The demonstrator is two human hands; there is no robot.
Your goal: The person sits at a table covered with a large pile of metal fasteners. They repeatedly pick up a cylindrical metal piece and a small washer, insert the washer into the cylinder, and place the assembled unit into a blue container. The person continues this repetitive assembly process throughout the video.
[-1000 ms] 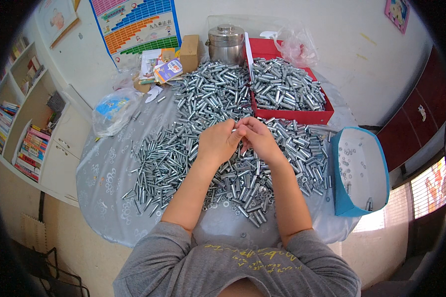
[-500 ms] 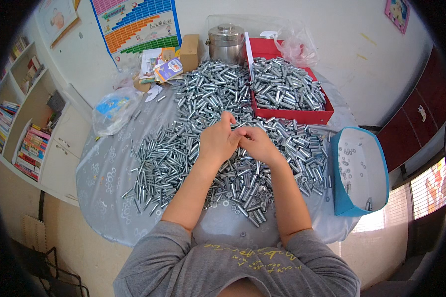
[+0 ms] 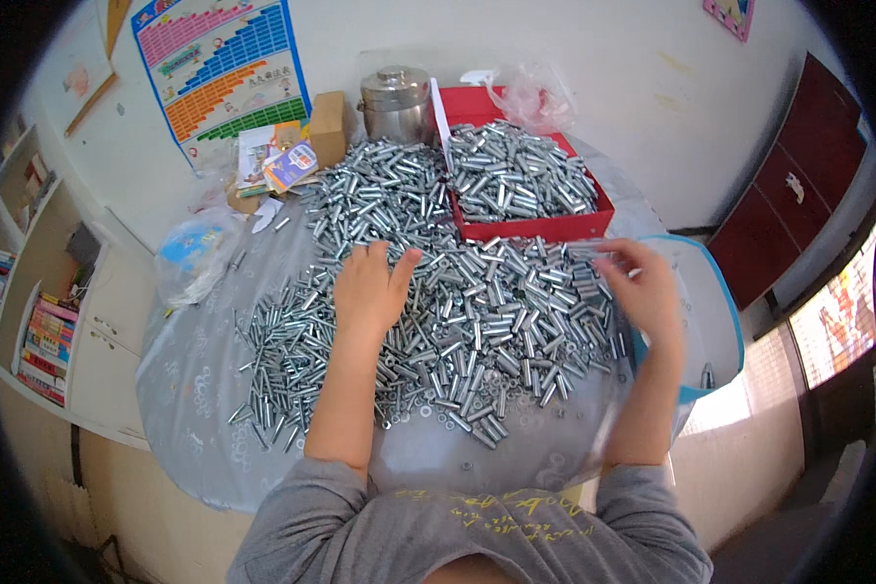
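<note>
A wide heap of silvery metal sleeves (image 3: 477, 302) covers the middle of the table. Thinner metal bolts or pins (image 3: 282, 360) lie at its left side, and small washers (image 3: 426, 413) are scattered along the near edge. Over the left-centre of this heap, my left hand (image 3: 370, 292) is open, its thumb apart from the fingers, with nothing visible in it. My right hand (image 3: 644, 292) is above the heap's right edge, beside the blue-rimmed bin (image 3: 740, 331). Its fingers are bent and smeared by motion, so whether they hold something is unclear.
A red box (image 3: 545, 228) full of metal sleeves stands at the back, next to a steel pot (image 3: 396, 105). Cards (image 3: 290, 165), a cardboard box (image 3: 329, 128) and a plastic bag (image 3: 197, 255) sit at the back left. A bookshelf (image 3: 97, 331) stands left of the table.
My hands were together over the middle of the heap and have parted. The right hand has swung right to the bin; the left has opened. The whole view has shifted somewhat.
</note>
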